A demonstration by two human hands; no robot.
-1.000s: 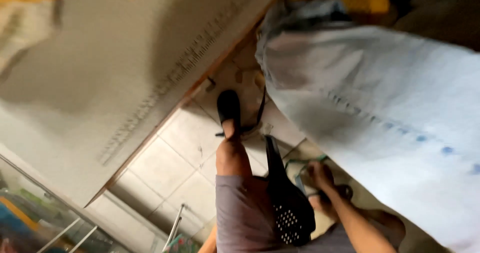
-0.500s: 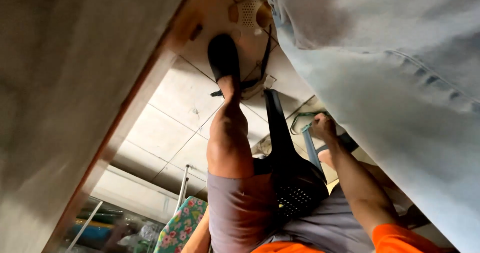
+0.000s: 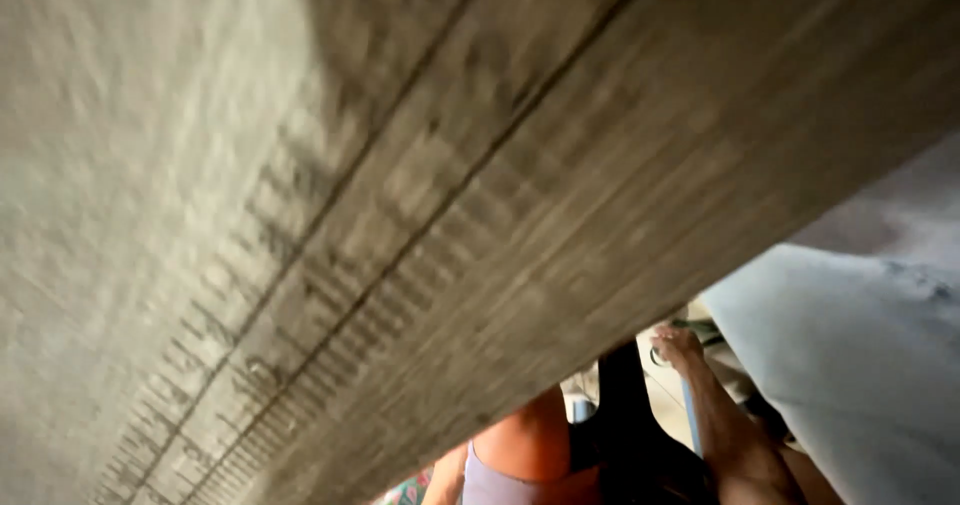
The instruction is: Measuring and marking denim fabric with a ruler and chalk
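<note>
My right hand (image 3: pixel 678 345) reaches down to the tiled floor at the lower right, at the end of my bare forearm (image 3: pixel 725 435). Its fingers are curled around a green looped thing (image 3: pixel 700 327) lying there; blur hides the thing's shape. Beside the arm are my bare leg (image 3: pixel 530 435) in grey shorts (image 3: pixel 495 487) and a black mesh object (image 3: pixel 625 415). My left hand is out of sight.
A blurred wooden table edge with ruler-like markings (image 3: pixel 400 215) fills most of the view, very close. Pale blue denim fabric (image 3: pixel 850 375) hangs at the right, next to my arm. Only a narrow strip of floor shows between them.
The view has swung so the table edge now covers nearly everything; the foot and shoe are hidden. My right hand stays down at the green thing on the floor.
</note>
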